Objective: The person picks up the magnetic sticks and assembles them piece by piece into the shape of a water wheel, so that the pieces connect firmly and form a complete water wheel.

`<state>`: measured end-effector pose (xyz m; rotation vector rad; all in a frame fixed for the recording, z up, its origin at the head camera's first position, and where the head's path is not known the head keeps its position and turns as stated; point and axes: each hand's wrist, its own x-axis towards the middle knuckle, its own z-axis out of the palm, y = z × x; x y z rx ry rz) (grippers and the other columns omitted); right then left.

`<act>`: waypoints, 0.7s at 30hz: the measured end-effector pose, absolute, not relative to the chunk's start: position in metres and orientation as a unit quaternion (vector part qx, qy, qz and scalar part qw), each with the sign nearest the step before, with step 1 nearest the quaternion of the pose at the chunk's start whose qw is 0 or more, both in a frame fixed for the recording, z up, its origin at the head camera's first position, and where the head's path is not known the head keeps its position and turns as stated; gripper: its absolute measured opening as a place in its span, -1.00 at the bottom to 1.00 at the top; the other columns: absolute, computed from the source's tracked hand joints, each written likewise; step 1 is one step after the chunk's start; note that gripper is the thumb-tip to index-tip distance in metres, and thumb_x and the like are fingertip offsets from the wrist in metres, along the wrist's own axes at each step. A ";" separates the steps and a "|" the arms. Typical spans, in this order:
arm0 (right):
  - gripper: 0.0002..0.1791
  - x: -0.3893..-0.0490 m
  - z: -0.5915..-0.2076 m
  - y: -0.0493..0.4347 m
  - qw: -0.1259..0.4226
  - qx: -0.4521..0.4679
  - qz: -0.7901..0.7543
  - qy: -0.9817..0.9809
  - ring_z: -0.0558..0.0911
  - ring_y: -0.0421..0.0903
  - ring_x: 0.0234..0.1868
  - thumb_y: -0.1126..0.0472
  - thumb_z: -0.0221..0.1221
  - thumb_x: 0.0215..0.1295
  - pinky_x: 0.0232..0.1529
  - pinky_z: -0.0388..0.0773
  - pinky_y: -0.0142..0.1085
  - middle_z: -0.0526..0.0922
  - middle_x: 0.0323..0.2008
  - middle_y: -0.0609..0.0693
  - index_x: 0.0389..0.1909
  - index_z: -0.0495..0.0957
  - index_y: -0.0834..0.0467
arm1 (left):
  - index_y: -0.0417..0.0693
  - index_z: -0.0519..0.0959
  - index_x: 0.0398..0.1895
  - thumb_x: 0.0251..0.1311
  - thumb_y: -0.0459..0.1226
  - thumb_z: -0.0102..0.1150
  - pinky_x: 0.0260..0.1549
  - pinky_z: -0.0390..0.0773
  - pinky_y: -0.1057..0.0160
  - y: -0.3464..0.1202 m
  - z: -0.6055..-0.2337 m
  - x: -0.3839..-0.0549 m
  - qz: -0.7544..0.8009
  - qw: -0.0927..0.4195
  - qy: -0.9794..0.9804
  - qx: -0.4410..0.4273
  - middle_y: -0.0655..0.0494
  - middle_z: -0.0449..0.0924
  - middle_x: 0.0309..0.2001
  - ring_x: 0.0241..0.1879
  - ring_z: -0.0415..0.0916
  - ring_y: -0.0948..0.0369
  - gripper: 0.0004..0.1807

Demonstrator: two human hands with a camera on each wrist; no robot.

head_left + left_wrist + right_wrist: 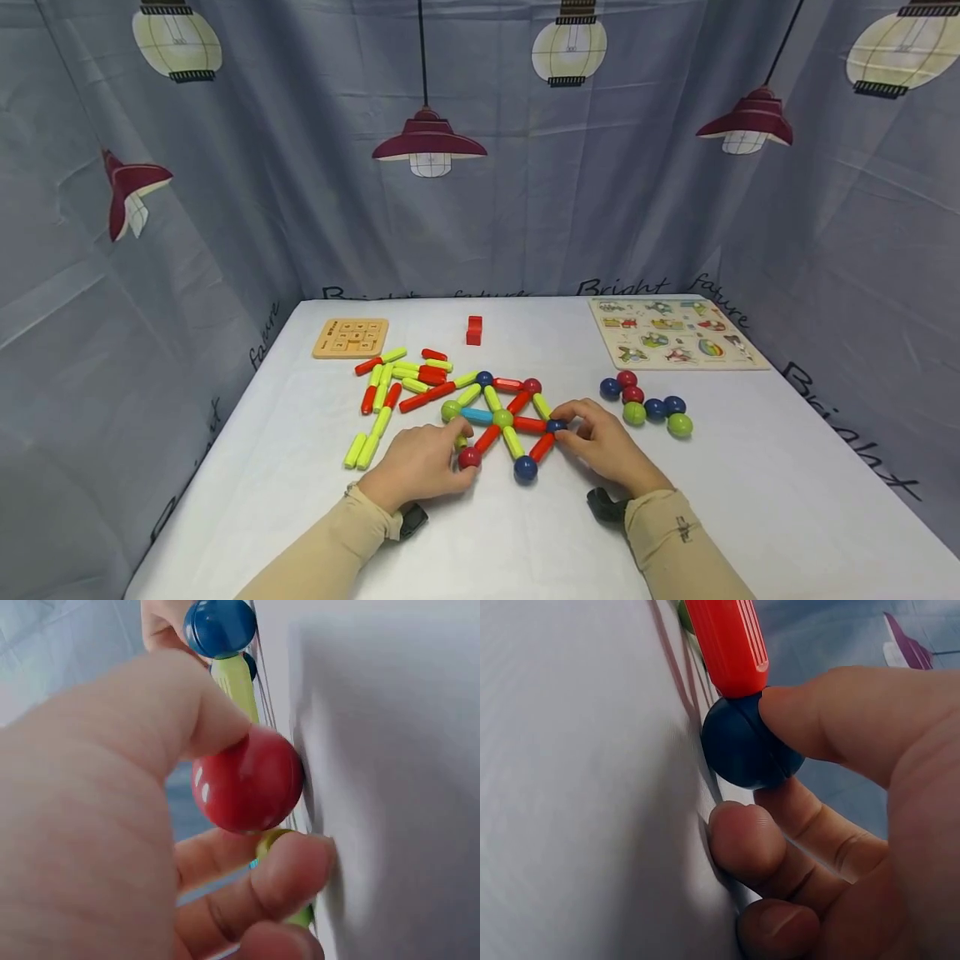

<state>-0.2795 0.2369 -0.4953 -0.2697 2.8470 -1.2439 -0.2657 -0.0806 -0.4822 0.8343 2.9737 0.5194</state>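
A flat wheel-like frame of coloured rods and balls lies on the white table, with a green ball at its hub. My left hand holds the red ball at its near left corner, thumb on one side and fingers curled at the other. Beside those fingers a yellow-green rod is partly hidden. At the right corner, my right hand pinches a dark blue ball, which meets the end of a red rod. Another blue ball sits at the near corner, between the hands.
Loose red and yellow-green rods lie left of the frame. Several loose balls are grouped at the right. Farther back are a wooden number board, a small red block and a picture puzzle board.
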 end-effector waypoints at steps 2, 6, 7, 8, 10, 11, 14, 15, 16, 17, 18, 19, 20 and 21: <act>-0.67 -0.280 -0.496 0.237 0.013 -0.090 -0.403 0.911 0.50 -0.05 -0.31 0.18 0.37 0.31 -0.36 0.49 -0.32 0.59 -0.04 -0.09 0.06 0.63 -0.17 | 0.15 0.53 0.09 0.18 0.13 0.30 -0.64 0.35 0.32 -0.083 -0.483 -0.268 0.167 0.004 0.950 0.262 0.36 0.40 -0.65 -0.64 0.35 0.33 -0.51; -0.68 -0.281 -0.496 0.237 0.017 -0.090 -0.407 0.909 0.50 -0.04 -0.33 0.17 0.38 0.30 -0.40 0.47 -0.32 0.57 -0.08 -0.08 0.02 0.62 -0.19 | 0.15 0.51 0.20 0.18 0.17 0.31 -0.65 0.35 0.31 -0.087 -0.486 -0.272 0.174 -0.002 0.954 0.242 0.34 0.44 -0.58 -0.60 0.37 0.31 -0.41; -0.68 -0.282 -0.496 0.237 0.018 -0.089 -0.407 0.909 0.50 -0.04 -0.33 0.17 0.38 0.30 -0.41 0.46 -0.32 0.57 -0.09 -0.08 0.02 0.62 -0.19 | 0.16 0.49 0.25 0.17 0.20 0.31 -0.65 0.35 0.30 -0.088 -0.486 -0.273 0.178 -0.001 0.956 0.235 0.32 0.44 -0.55 -0.59 0.37 0.30 -0.35; -0.68 -0.281 -0.495 0.237 0.019 -0.090 -0.407 0.909 0.50 -0.04 -0.34 0.17 0.38 0.30 -0.41 0.46 -0.32 0.57 -0.10 -0.08 0.02 0.62 -0.20 | 0.18 0.47 0.30 0.15 0.24 0.31 -0.64 0.35 0.28 -0.088 -0.487 -0.273 0.181 0.004 0.957 0.225 0.29 0.45 -0.51 -0.57 0.38 0.28 -0.29; -0.68 -0.281 -0.495 0.237 0.019 -0.091 -0.407 0.909 0.49 -0.04 -0.34 0.17 0.38 0.30 -0.42 0.45 -0.32 0.57 -0.10 -0.08 0.02 0.62 -0.19 | 0.21 0.45 0.37 0.10 0.32 0.32 -0.60 0.38 0.26 -0.088 -0.487 -0.273 0.188 0.013 0.960 0.208 0.24 0.47 -0.41 -0.52 0.40 0.25 -0.19; -0.68 -0.281 -0.495 0.237 0.019 -0.092 -0.407 0.909 0.49 -0.04 -0.34 0.17 0.38 0.30 -0.42 0.45 -0.32 0.57 -0.09 -0.08 0.01 0.62 -0.19 | 0.23 0.46 0.37 0.08 0.34 0.33 -0.57 0.40 0.25 -0.088 -0.488 -0.274 0.193 0.018 0.960 0.201 0.22 0.47 -0.35 -0.49 0.41 0.24 -0.18; -0.69 -0.281 -0.495 0.236 0.022 -0.093 -0.408 0.908 0.49 -0.04 -0.34 0.16 0.38 0.30 -0.43 0.44 -0.32 0.57 -0.09 -0.09 0.01 0.63 -0.20 | 0.24 0.50 0.32 0.07 0.32 0.36 -0.51 0.43 0.25 -0.087 -0.490 -0.276 0.213 0.025 0.957 0.193 0.18 0.45 -0.25 -0.44 0.42 0.22 -0.22; -0.69 -0.281 -0.495 0.236 0.024 -0.093 -0.409 0.908 0.49 -0.03 -0.35 0.17 0.38 0.30 -0.44 0.43 -0.32 0.57 -0.10 -0.09 0.00 0.63 -0.20 | 0.24 0.50 0.32 0.07 0.31 0.38 -0.51 0.43 0.25 -0.086 -0.491 -0.277 0.218 0.025 0.957 0.192 0.17 0.44 -0.24 -0.45 0.43 0.22 -0.23; -0.69 -0.281 -0.494 0.237 0.027 -0.092 -0.410 0.907 0.49 -0.03 -0.35 0.17 0.38 0.30 -0.45 0.43 -0.32 0.57 -0.12 -0.08 0.00 0.63 -0.21 | 0.25 0.50 0.33 0.07 0.29 0.39 -0.52 0.42 0.25 -0.086 -0.491 -0.278 0.221 0.024 0.956 0.192 0.16 0.44 -0.24 -0.46 0.43 0.21 -0.23; -0.69 -0.280 -0.494 0.237 0.030 -0.091 -0.412 0.906 0.49 -0.02 -0.35 0.17 0.38 0.29 -0.46 0.43 -0.32 0.57 -0.15 -0.06 -0.01 0.63 -0.21 | 0.26 0.49 0.34 0.08 0.29 0.38 -0.52 0.42 0.25 -0.086 -0.491 -0.278 0.220 0.027 0.956 0.194 0.16 0.43 -0.25 -0.46 0.42 0.22 -0.23; -0.69 -0.280 -0.494 0.237 0.035 -0.091 -0.414 0.905 0.49 -0.02 -0.35 0.18 0.39 0.29 -0.46 0.43 -0.31 0.56 -0.18 -0.05 -0.02 0.63 -0.21 | 0.27 0.49 0.35 0.08 0.29 0.39 -0.53 0.41 0.26 -0.086 -0.491 -0.278 0.217 0.031 0.955 0.198 0.17 0.43 -0.26 -0.46 0.42 0.22 -0.22; -0.69 -0.279 -0.493 0.238 0.039 -0.094 -0.416 0.904 0.48 -0.01 -0.34 0.18 0.39 0.28 -0.46 0.43 -0.30 0.56 -0.21 -0.04 -0.02 0.63 -0.19 | 0.28 0.49 0.36 0.07 0.29 0.39 -0.53 0.41 0.26 -0.085 -0.490 -0.278 0.213 0.036 0.955 0.203 0.18 0.44 -0.27 -0.46 0.42 0.22 -0.22; -0.69 -0.279 -0.493 0.238 0.044 -0.095 -0.419 0.902 0.49 -0.01 -0.34 0.19 0.40 0.27 -0.46 0.43 -0.30 0.56 -0.23 -0.03 -0.03 0.63 -0.19 | 0.28 0.49 0.35 0.07 0.29 0.38 -0.52 0.41 0.26 -0.085 -0.490 -0.277 0.208 0.040 0.955 0.208 0.19 0.45 -0.27 -0.45 0.42 0.23 -0.22; -0.69 -0.279 -0.493 0.239 0.050 -0.099 -0.421 0.900 0.49 0.00 -0.33 0.20 0.40 0.25 -0.44 0.44 -0.29 0.56 -0.24 -0.03 -0.04 0.63 -0.17 | 0.28 0.51 0.33 0.07 0.30 0.37 -0.50 0.43 0.27 -0.086 -0.490 -0.277 0.204 0.043 0.954 0.215 0.21 0.47 -0.27 -0.42 0.43 0.24 -0.24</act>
